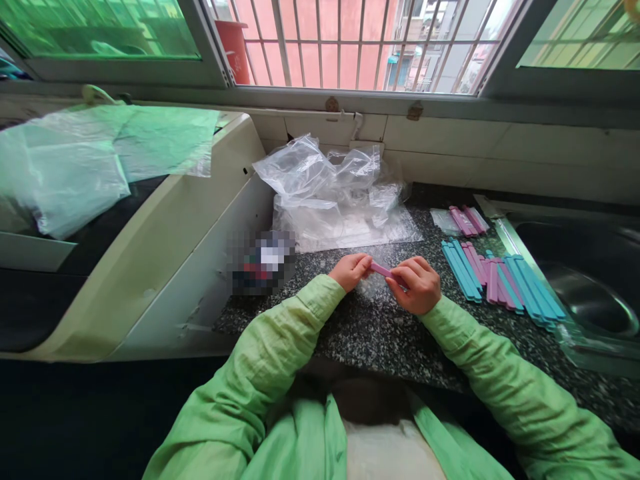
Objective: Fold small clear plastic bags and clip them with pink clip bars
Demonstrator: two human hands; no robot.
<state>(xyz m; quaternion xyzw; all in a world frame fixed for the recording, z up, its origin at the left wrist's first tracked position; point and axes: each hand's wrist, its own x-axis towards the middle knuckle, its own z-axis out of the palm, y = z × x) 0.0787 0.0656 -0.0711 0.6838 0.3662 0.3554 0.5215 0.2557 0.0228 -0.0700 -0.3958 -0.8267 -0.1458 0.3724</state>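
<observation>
A slim pink plastic sealing clip (381, 269) is held level between my two hands above the dark speckled counter. My left hand (352, 271) pinches its left end with thumb and forefinger. On its right part, my right hand (416, 285) has its fingers closed, hiding that end. Right of my right hand lie similar clips in rows: blue ones (461, 270) nearest, pink ones (493, 280) in the middle, and more blue clips (534, 290) beside the sink. Farther back, several pink clips (467, 220) lie by a small clear plastic packet (444, 222).
Crumpled clear plastic bags (340, 193) are heaped against the tiled wall. A metal sink (590, 267) borders the counter on the right. To the left stands a large beige machine (165, 247) with plastic sheets (165, 137) on top. A blurred-out item (263, 262) sits beside it.
</observation>
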